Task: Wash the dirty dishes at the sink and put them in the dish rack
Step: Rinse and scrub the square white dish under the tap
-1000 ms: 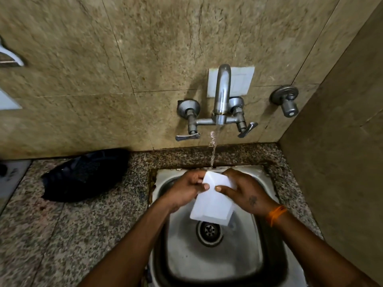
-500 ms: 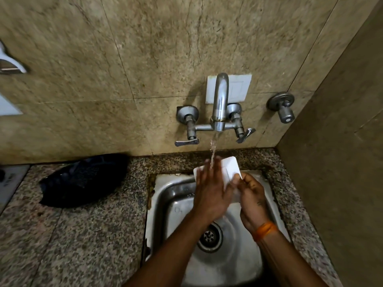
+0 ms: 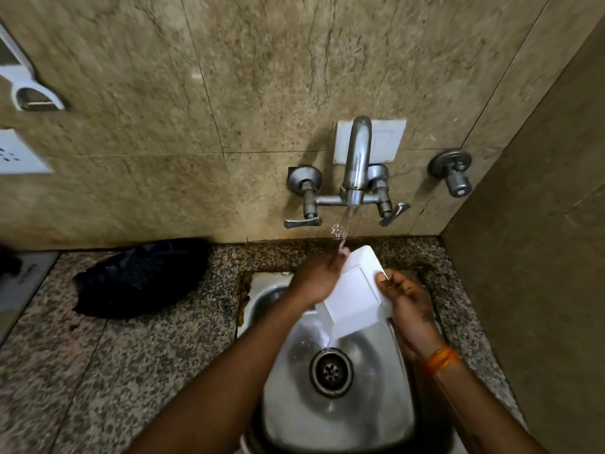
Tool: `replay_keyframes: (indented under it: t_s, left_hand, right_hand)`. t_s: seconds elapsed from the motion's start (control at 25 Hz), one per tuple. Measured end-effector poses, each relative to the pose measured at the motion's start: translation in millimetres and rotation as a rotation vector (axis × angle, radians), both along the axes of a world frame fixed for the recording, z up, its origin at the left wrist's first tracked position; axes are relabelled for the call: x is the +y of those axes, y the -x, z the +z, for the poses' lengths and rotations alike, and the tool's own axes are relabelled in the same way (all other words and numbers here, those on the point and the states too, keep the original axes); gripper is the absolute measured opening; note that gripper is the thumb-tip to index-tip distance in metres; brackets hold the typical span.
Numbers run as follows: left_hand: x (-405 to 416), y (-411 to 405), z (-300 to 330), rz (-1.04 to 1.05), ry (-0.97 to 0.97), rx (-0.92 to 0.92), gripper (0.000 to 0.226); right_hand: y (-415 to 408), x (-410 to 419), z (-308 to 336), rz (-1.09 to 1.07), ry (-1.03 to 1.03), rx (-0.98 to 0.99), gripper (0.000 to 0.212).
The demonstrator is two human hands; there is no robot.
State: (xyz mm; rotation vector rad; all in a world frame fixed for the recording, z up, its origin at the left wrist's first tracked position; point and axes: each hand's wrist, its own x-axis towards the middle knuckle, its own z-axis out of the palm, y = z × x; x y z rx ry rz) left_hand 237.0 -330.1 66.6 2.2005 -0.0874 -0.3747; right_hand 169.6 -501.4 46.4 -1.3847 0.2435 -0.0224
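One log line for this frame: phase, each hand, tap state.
phase: rinsing | left hand: on white square dish, left edge | right hand: grips dish, right edge | tap: running | over sink

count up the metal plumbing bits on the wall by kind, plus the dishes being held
spout: 1
lever tap handles: 2
separate wall valve: 1
white square dish, held by left hand and right hand: 1
total: 5
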Motion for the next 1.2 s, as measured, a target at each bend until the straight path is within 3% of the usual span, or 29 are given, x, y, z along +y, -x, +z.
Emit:
replay_keyframes:
  t_s: [0.08, 0.12, 0.24, 0.4, 0.48, 0.56, 0.64, 0.8, 1.0, 1.2]
  left_hand:
    - [17.2, -2.6, 1.1, 0.078, 0.369, 0.256, 0.027]
    - [23.3, -1.2, 0.1, 0.092, 0.451, 0.295, 0.016]
    - [37.3, 9.3, -7.0, 0.052, 0.445, 0.236, 0.016]
    - [59.5, 28.9, -19.4, 0.002, 0.547, 0.346, 0.018]
    - [60.8, 35.1, -26.2, 0.142, 0.620, 0.334, 0.021]
    - [55.2, 38.2, -29.2, 0.276, 0.676, 0.331, 0.023]
    - [48.3, 38.0, -30.2, 0.393, 0.738, 0.345, 0.022]
    - [48.0, 33.2, -30.0, 0.545, 0.785, 0.363, 0.023]
    - [31.0, 39.5, -31.4, 0.515, 0.810, 0.408, 0.019]
    - [16.8, 33.1, -28.1, 0.633, 0.936, 0.340, 0.022]
  right_hand:
    - [-6.9, -10.3, 4.6, 0.015, 0.050, 0.016, 0.014]
    - [-12.2, -13.4, 5.8, 0.017, 0.078, 0.028, 0.013]
    - [-30.2, -10.4, 8.3, 0.067, 0.163, 0.057, 0.010]
    - [-42.9, 4.7, 14.5, 0.102, 0.307, -0.031, 0.010]
    - [-43.8, 16.3, 14.0, 0.132, 0.670, -0.204, 0.016]
    - [-40.6, 30.6, 10.5, 0.209, 1.140, -0.269, 0.052]
    - [-27.7, 45.2, 6.1, 0.316, 1.285, -0.206, 0.080]
    - [20.9, 59.3, -15.0, 0.697, 1.387, -0.476, 0.084]
    - [-18.2, 25.0, -8.8, 0.484, 1.438, -0.289, 0.090]
    - [-17.5, 43.4, 0.5, 0.718, 1.445, -0.499, 0.089]
